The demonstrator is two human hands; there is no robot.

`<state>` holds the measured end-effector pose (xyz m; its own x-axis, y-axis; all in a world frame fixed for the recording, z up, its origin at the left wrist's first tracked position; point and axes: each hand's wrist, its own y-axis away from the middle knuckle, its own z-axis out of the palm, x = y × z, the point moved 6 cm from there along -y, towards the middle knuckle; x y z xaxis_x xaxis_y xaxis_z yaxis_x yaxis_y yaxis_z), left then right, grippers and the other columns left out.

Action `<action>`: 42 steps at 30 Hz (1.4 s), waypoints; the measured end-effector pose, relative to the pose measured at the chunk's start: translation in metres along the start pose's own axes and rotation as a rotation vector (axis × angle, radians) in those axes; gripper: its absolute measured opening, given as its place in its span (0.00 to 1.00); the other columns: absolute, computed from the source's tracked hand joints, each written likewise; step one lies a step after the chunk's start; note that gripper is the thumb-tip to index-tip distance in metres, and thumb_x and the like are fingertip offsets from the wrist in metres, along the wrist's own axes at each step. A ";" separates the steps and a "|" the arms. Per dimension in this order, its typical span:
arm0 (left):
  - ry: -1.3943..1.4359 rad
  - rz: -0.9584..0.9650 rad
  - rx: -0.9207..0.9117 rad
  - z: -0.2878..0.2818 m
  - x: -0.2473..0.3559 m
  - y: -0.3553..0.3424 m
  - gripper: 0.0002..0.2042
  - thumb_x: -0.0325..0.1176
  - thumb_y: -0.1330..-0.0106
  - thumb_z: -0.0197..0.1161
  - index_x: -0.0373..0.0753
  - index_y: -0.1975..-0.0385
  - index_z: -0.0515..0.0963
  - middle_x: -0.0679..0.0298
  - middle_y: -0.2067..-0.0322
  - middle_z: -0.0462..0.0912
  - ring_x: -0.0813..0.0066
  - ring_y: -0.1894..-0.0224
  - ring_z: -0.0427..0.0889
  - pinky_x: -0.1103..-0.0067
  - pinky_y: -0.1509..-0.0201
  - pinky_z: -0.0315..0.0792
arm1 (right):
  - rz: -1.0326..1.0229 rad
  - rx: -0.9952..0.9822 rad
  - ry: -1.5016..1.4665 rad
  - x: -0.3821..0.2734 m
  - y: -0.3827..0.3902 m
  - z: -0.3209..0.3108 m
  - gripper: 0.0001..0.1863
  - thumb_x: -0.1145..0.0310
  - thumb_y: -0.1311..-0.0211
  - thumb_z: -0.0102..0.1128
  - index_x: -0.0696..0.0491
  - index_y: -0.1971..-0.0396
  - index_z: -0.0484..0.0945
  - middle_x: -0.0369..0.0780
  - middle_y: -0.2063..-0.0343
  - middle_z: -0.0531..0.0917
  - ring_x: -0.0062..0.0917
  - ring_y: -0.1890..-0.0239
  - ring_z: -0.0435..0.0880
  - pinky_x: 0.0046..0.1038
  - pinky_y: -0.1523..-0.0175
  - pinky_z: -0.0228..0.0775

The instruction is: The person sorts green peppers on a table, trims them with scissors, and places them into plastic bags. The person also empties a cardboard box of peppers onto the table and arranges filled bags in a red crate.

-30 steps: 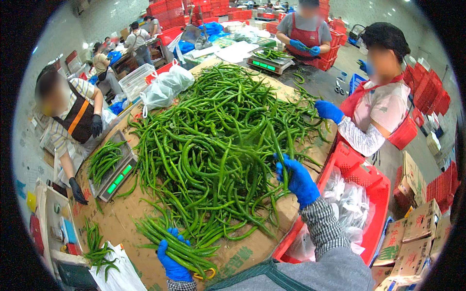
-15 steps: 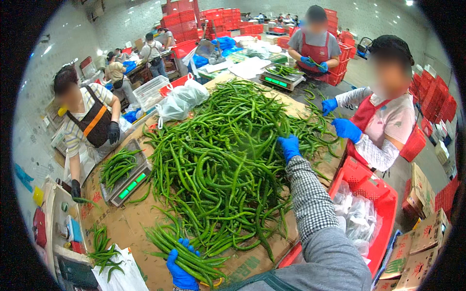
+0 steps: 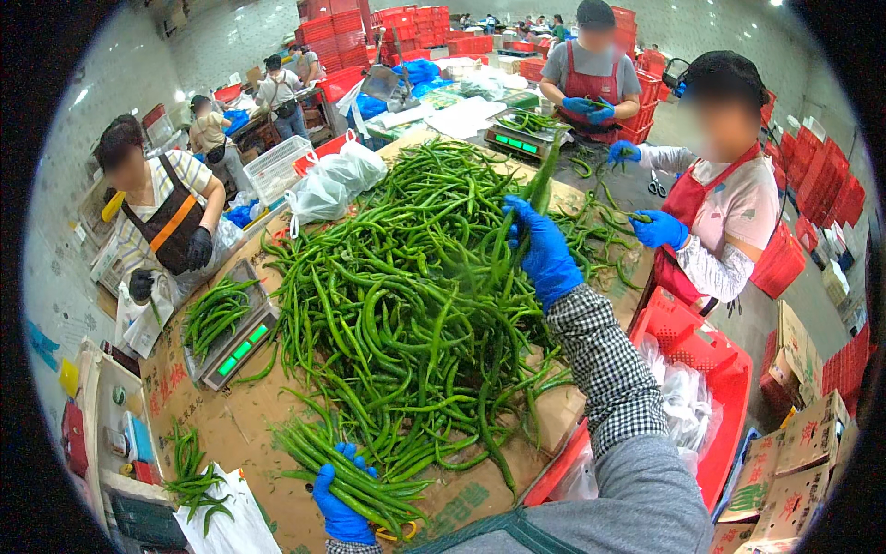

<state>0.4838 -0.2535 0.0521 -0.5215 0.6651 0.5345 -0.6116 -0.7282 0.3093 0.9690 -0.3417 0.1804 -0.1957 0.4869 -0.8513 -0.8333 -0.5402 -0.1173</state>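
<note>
A big heap of long green chili peppers covers the middle of the cardboard-topped table. At the near edge, my left hand, in a blue glove, is closed around a thick bunch of green chili peppers, its fingers wrapped over the far side. My right hand, also blue-gloved, is raised over the heap's right side. It grips a few long green chili peppers that point upward and are blurred by motion. A yellow loop-shaped handle shows beneath the left bunch.
Digital scales stand left and far right, both bearing peppers. A red crate with plastic bags is by my right arm. Loose peppers lie on a white bag. Co-workers stand left, right and at the back.
My right hand has lifted from the heap, bringing up long peppers. My left hand keeps its bunch almost still. The left co-worker's dark-gloved hand has drawn back from the table edge.
</note>
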 end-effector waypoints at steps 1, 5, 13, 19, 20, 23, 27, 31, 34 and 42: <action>-0.021 0.006 0.019 0.000 0.000 0.000 0.24 0.39 0.41 0.55 0.36 0.46 0.67 0.57 0.51 0.75 0.65 0.58 0.78 0.63 0.56 0.75 | 0.071 -0.058 -0.112 0.010 0.006 0.004 0.16 0.61 0.39 0.57 0.51 0.54 0.75 0.31 0.67 0.80 0.12 0.77 0.69 0.15 0.75 0.62; -0.026 0.027 0.055 0.000 0.007 0.006 0.24 0.39 0.41 0.54 0.36 0.45 0.66 0.57 0.51 0.75 0.65 0.58 0.78 0.63 0.56 0.75 | 0.329 -0.143 -0.350 0.046 0.049 0.043 0.16 0.60 0.39 0.57 0.48 0.52 0.75 0.31 0.65 0.77 0.12 0.75 0.69 0.15 0.75 0.61; -0.013 0.000 -0.010 -0.003 0.010 0.004 0.24 0.38 0.40 0.54 0.37 0.45 0.66 0.56 0.50 0.74 0.64 0.55 0.78 0.62 0.53 0.75 | 0.549 -0.246 -0.489 0.101 0.116 0.084 0.20 0.58 0.39 0.56 0.47 0.48 0.72 0.32 0.62 0.79 0.15 0.73 0.73 0.17 0.72 0.66; -0.040 -0.013 -0.005 0.000 0.007 0.001 0.25 0.40 0.42 0.56 0.37 0.45 0.67 0.57 0.50 0.74 0.65 0.56 0.78 0.64 0.50 0.73 | 0.711 -0.351 -0.648 0.136 0.145 0.097 0.20 0.62 0.36 0.50 0.55 0.47 0.69 0.37 0.60 0.81 0.25 0.62 0.80 0.27 0.62 0.75; -0.042 -0.014 0.004 0.001 0.005 0.000 0.25 0.40 0.42 0.56 0.37 0.45 0.66 0.57 0.49 0.74 0.65 0.56 0.77 0.64 0.50 0.73 | 0.719 -0.366 -0.714 0.141 0.149 0.098 0.20 0.62 0.36 0.50 0.55 0.47 0.69 0.39 0.59 0.80 0.27 0.61 0.80 0.29 0.61 0.76; -0.066 -0.019 0.015 0.005 0.004 0.002 0.25 0.40 0.42 0.57 0.38 0.44 0.66 0.57 0.49 0.74 0.65 0.57 0.78 0.64 0.51 0.73 | 0.757 -0.240 -0.694 0.148 0.160 0.103 0.19 0.63 0.37 0.50 0.55 0.49 0.70 0.40 0.60 0.80 0.28 0.62 0.80 0.30 0.61 0.76; -0.093 -0.026 0.006 0.003 0.004 0.001 0.26 0.41 0.42 0.57 0.38 0.44 0.66 0.57 0.49 0.74 0.66 0.56 0.78 0.63 0.51 0.73 | 0.794 -0.234 -0.782 0.158 0.169 0.107 0.17 0.64 0.37 0.50 0.55 0.51 0.71 0.39 0.62 0.80 0.29 0.64 0.79 0.31 0.59 0.76; -0.083 -0.022 0.011 0.002 0.005 0.000 0.26 0.41 0.43 0.57 0.38 0.44 0.65 0.57 0.49 0.74 0.65 0.56 0.78 0.63 0.52 0.73 | 0.802 -0.211 -0.757 0.159 0.177 0.112 0.16 0.65 0.37 0.51 0.55 0.53 0.73 0.39 0.65 0.80 0.29 0.65 0.79 0.32 0.58 0.76; -0.068 -0.022 0.016 -0.003 0.004 -0.003 0.27 0.40 0.43 0.57 0.37 0.43 0.65 0.56 0.48 0.73 0.64 0.54 0.77 0.63 0.51 0.73 | 0.796 -0.297 -0.587 0.153 0.192 0.121 0.19 0.63 0.39 0.54 0.54 0.50 0.71 0.37 0.68 0.78 0.25 0.68 0.79 0.29 0.61 0.76; -0.189 -0.079 0.036 0.006 -0.010 -0.011 0.26 0.36 0.40 0.56 0.34 0.42 0.61 0.52 0.46 0.70 0.62 0.49 0.73 0.65 0.47 0.70 | 0.434 -0.755 0.331 0.155 0.240 0.134 0.26 0.64 0.39 0.55 0.55 0.42 0.64 0.41 0.59 0.77 0.25 0.60 0.77 0.26 0.53 0.70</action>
<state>0.4989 -0.2531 0.0480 -0.3496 0.6801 0.6443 -0.6229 -0.6825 0.3824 0.6697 -0.3036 0.0895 -0.1575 -0.0202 -0.9873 -0.1413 -0.9890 0.0428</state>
